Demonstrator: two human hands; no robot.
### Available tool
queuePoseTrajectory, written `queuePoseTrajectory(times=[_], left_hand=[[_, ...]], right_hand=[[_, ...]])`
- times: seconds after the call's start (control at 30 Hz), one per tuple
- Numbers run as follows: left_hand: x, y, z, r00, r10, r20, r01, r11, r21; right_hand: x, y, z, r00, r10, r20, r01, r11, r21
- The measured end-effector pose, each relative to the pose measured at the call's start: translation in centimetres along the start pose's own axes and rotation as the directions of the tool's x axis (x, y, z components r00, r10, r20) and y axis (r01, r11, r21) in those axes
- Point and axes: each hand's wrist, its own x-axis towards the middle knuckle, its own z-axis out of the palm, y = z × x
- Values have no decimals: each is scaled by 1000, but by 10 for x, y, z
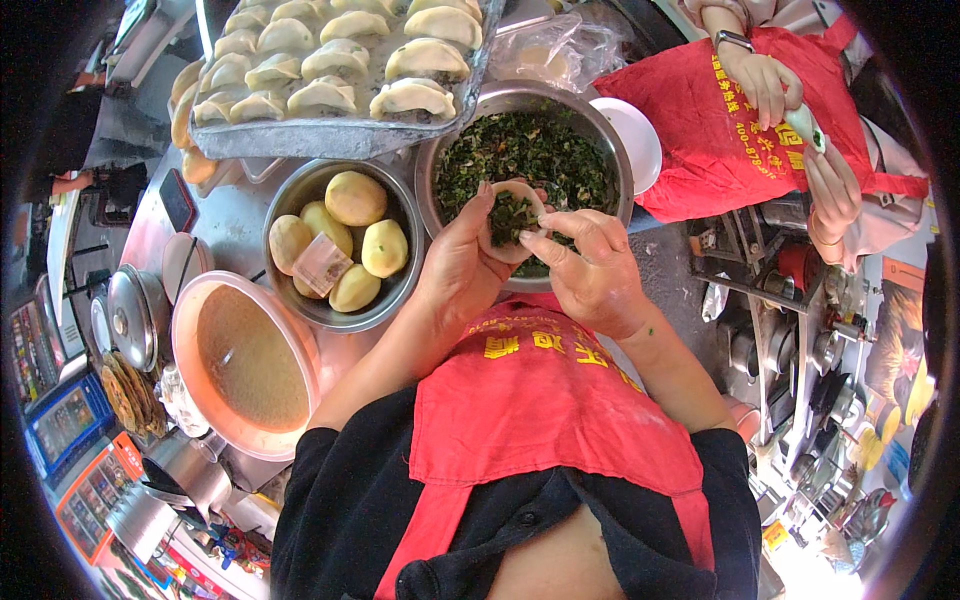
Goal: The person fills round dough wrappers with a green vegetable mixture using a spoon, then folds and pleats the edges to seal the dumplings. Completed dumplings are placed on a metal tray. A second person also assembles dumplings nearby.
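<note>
Over a metal bowl of chopped green filling (577, 150), my left hand (461, 262) cups a round dough wrapper (501, 251). Green filling lies in the middle of the wrapper, which is still unfolded. The thumb and fingers of my right hand (596, 262) pinch the wrapper's right edge. Rows of folded dumplings (337, 60) stand on a floured tray (315, 142) beyond the bowls, to the left. A white bowl (634, 142) sits against the right side of the filling bowl.
Left of the filling stands a steel bowl (341, 321) with several peeled potatoes and a banknote. Nearer is a pink basin (307, 337) of cloudy liquid. A phone (177, 199) lies at the left. At the upper right, a co-worker's hands (761, 86) hold a dumpling (806, 127).
</note>
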Motion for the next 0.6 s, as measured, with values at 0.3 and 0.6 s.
queuePoseTrajectory(times=[0.3,0.6], left_hand=[[0,1,5,997,-73,8,74,996,-45],[-14,1,15,996,62,66,-75,976,203]], right_hand=[[1,11,0,990,-141,-9,141,990,28],[29,0,-11,990,119,-79,-100,972,213]])
